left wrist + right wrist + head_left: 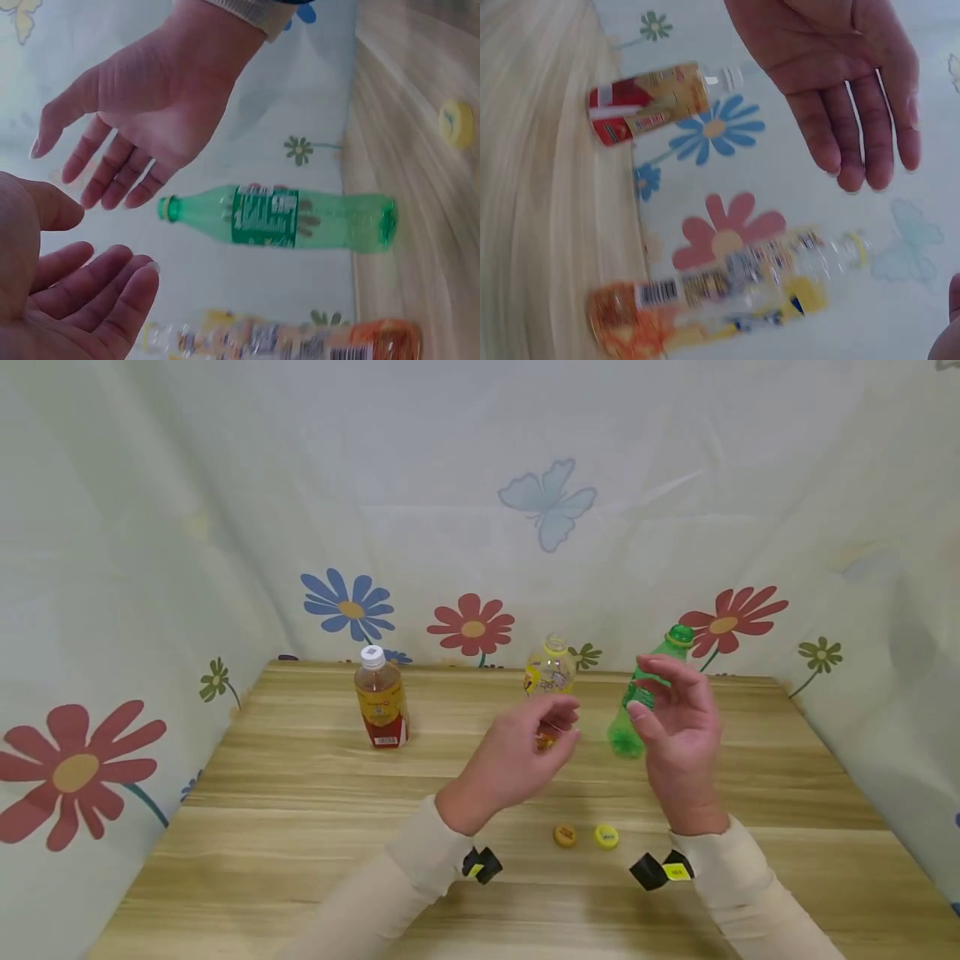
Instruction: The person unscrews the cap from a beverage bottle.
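Two bare hands, palms facing, well apart; left hand (521, 750) and right hand (684, 735) both relaxed, fingers loosely bent, thumbs away from fingers. Clear plastic bottle (551, 673) stands upright behind left hand, partly hidden by it; yellow ring at neck, printed wrap, orange lower part. Green bottle (628, 727), translucent, tapered neck, green label, stands behind right hand, just left of it. Squat bottle (382, 708), white cap, yellow-and-red label, is well left of left hand. Two round flat caps, orange cap (565, 836) and yellow cap (607, 837), lie between the wrists, nearer the person, on streaky wood-grain table (315, 835).
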A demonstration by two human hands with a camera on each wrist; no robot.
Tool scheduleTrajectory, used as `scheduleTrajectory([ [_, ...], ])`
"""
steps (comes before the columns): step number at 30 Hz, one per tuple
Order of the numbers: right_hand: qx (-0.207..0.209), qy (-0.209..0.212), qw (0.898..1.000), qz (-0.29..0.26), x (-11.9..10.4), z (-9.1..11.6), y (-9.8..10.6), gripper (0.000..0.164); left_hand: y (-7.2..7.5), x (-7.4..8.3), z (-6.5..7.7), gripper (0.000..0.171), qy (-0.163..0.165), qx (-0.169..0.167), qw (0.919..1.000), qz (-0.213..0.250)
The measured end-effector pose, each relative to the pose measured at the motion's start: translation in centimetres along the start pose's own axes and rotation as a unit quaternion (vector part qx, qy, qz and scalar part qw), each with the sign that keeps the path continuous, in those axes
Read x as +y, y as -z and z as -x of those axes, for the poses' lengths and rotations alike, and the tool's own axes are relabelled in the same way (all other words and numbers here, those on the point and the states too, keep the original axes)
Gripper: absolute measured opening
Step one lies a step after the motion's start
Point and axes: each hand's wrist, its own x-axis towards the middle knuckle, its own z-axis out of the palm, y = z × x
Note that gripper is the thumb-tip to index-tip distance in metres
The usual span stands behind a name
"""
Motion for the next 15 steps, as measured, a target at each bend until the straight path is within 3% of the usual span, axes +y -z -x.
scheduleTrajectory([
  [7,-0.084,-0.054,0.994,0.043,1.7,1.1,-3.2,0.045,3.2,-1.1,1.9,0.029,-0.007,0.067,0.9961,-0.057],
  [15,-0.143,-0.124,0.980,0.061,3.6,1.8,-5.9,0.050,7.2,-3.2,3.5,0.032,0.003,0.144,0.9808,-0.131],
])
